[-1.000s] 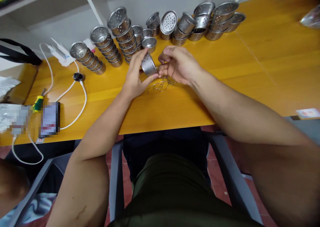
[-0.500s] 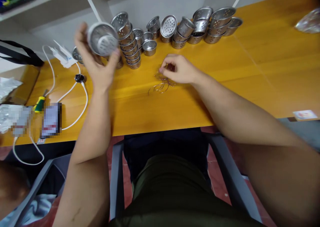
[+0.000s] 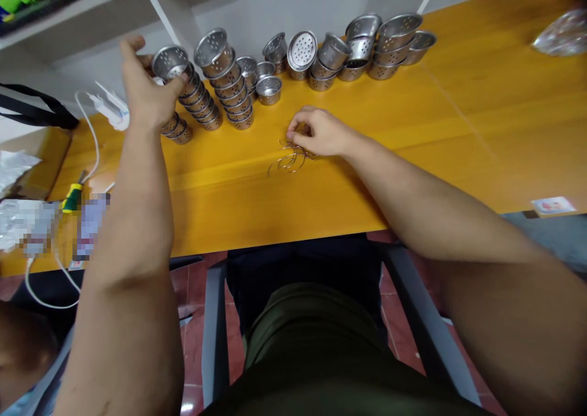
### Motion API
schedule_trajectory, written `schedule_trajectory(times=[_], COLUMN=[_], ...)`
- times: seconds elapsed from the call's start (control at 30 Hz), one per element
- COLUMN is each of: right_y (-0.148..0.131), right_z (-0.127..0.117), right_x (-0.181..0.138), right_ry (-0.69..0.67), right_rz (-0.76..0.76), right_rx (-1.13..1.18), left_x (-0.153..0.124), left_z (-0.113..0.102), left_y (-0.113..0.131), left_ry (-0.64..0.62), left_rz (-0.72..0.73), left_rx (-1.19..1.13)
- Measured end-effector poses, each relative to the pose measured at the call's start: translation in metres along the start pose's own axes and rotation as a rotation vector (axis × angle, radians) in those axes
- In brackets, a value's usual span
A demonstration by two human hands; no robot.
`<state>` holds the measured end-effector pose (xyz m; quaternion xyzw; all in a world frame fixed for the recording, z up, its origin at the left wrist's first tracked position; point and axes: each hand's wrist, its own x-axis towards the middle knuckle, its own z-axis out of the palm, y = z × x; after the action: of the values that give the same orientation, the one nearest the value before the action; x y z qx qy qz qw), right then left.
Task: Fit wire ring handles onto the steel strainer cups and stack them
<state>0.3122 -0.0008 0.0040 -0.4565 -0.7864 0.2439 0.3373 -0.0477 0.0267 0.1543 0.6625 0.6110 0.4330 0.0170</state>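
My left hand (image 3: 145,95) reaches far left and grips a perforated steel cup (image 3: 169,61) that sits on top of a leaning stack of like cups (image 3: 183,131). Two more stacks (image 3: 229,92) lean beside it. My right hand (image 3: 321,133) rests on the yellow table (image 3: 413,134), fingers pinched together over a small heap of thin wire rings (image 3: 288,159). Whether a ring is between the fingertips is hidden. Loose steel cups and strainers (image 3: 348,52) lie in a row along the back edge.
A white charger and cable (image 3: 110,107), a green-and-yellow screwdriver (image 3: 72,197) and a blurred phone (image 3: 89,220) lie at the left. A plastic bag (image 3: 562,33) is at the far right, a small card (image 3: 553,205) at the front edge. Another person's part (image 3: 13,349) shows at lower left.
My left hand lifted the cup away from the right hand, carried it up and left, and now has it on the left stack. My right hand dropped to the wire rings.
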Motion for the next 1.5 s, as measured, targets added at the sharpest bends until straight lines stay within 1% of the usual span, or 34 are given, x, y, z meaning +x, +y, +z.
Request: schedule_trajectory(times=[0.07, 0.13, 0.2, 0.27, 0.3, 0.33, 0.37, 0.4, 0.43, 0.47, 0.5, 0.53, 0.57, 0.6, 0.63, 0.67, 0.7, 0.73, 0.77, 0.8, 0.83, 0.87, 0.9, 0.97, 1.03, 1.07, 1.1, 1.13, 1.2, 1.27, 1.37, 1.5], right_y=[-0.003, -0.006, -0.008, -0.008, -0.008, -0.007, -0.007, -0.006, -0.006, -0.006, -0.006, -0.006, -0.006, -0.006, -0.006, -0.006, -0.006, -0.006, -0.006, -0.006, -0.006, -0.006, -0.006, -0.008, -0.010, -0.011, -0.012, -0.013, -0.014, -0.014, -0.013, -0.015], right_z=[0.002, 0.003, 0.003, 0.002, 0.002, 0.002, 0.002, 0.002, 0.002, 0.003, 0.003, 0.004, 0.004, 0.004, 0.004, 0.004, 0.004, 0.003, 0.002, 0.002, 0.001, 0.000, -0.001, -0.002, -0.002, -0.002, -0.002, -0.002, -0.002, -0.002, -0.005, -0.010], right_x=[-0.001, -0.001, -0.001, -0.001, -0.001, -0.001, -0.001, 0.000, 0.000, 0.000, 0.000, 0.000, 0.000, 0.001, 0.001, 0.002, 0.003, 0.004, 0.005, 0.006, 0.006, 0.007, 0.007, 0.007, 0.006, 0.006, 0.005, 0.005, 0.005, 0.005, 0.006, 0.006], right_ry=[-0.013, -0.031, -0.042, -0.041, -0.037, -0.033, -0.030, -0.027, -0.024, -0.020, -0.018, -0.015, -0.012, -0.009, -0.005, -0.001, 0.007, 0.019, 0.031, 0.046, 0.062, 0.077, 0.090, 0.101, 0.100, 0.096, 0.092, 0.089, 0.089, 0.102, 0.150, 0.223], right_rz=[0.000, 0.006, 0.014, 0.013, 0.009, 0.004, -0.003, -0.009, -0.013, -0.014, -0.012, -0.009, -0.007, -0.007, -0.009, -0.011, -0.009, -0.004, 0.002, 0.007, 0.008, 0.005, -0.001, -0.007, 0.003, 0.013, 0.022, 0.031, 0.048, 0.056, 0.050, 0.037], right_rx=[0.008, 0.010, 0.009, 0.014, 0.022, 0.031, 0.042, 0.052, 0.061, 0.069, 0.077, 0.084, 0.089, 0.089, 0.084, 0.076, 0.068, 0.061, 0.055, 0.052, 0.049, 0.047, 0.046, 0.051, 0.059, 0.060, 0.059, 0.058, 0.061, 0.075, 0.088, 0.060], left_x=[0.013, 0.019, 0.025, 0.035, 0.044, 0.054, 0.064, 0.073, 0.081, 0.085, 0.084, 0.077, 0.066, 0.049, 0.030, 0.008, -0.013, -0.033, -0.050, -0.062, -0.069, -0.070, -0.067, -0.048, -0.023, -0.011, -0.001, 0.005, 0.009, 0.000, -0.025, -0.061], left_z=[-0.001, -0.001, 0.002, 0.010, 0.015, 0.021, 0.028, 0.036, 0.042, 0.047, 0.051, 0.051, 0.050, 0.047, 0.043, 0.039, 0.039, 0.041, 0.049, 0.062, 0.080, 0.102, 0.128, 0.179, 0.223, 0.239, 0.251, 0.258, 0.261, 0.252, 0.226, 0.176], left_y=[-0.010, -0.014, -0.018, -0.034, -0.048, -0.066, -0.087, -0.109, -0.129, -0.145, -0.154, -0.154, -0.144, -0.125, -0.099, -0.070, -0.040, -0.013, 0.008, 0.021, 0.026, 0.024, 0.016, -0.009, -0.032, -0.039, -0.043, -0.044, -0.039, -0.031, -0.017, -0.003], left_ry=[0.007, 0.005, -0.003, 0.005, -0.009, 0.024, -0.008, -0.091, -0.075, -0.057, 0.027, 0.142, 0.300, 0.416, 0.433, 0.428, 0.394, 0.237, -0.004, -0.220, -0.386, -0.489, -0.530, -0.534, -0.515, -0.524, -0.535, -0.535, -0.526, -0.522, -0.548, -0.541], left_rz=[-0.075, -0.100, -0.086, -0.044, -0.026, -0.011, 0.034, -0.065, -0.062, 0.010, 0.141, 0.322, 0.491, 0.600, 0.630, 0.674, 0.756, 0.794, 0.704, 0.632, 0.596, 0.578, 0.578, 0.559, 0.456, 0.380, 0.312, 0.257, 0.219, 0.265, 0.377, 0.499], left_rx=[0.057, 0.082, 0.085, 0.088, 0.088, 0.086, 0.063, 0.073, 0.044, -0.002, -0.074, -0.144, -0.193, -0.190, -0.143, -0.175, -0.254, -0.258, -0.186, -0.120, -0.091, -0.091, -0.104, -0.096, -0.053, -0.025, 0.008, 0.033, 0.056, 0.046, 0.043, 0.019])
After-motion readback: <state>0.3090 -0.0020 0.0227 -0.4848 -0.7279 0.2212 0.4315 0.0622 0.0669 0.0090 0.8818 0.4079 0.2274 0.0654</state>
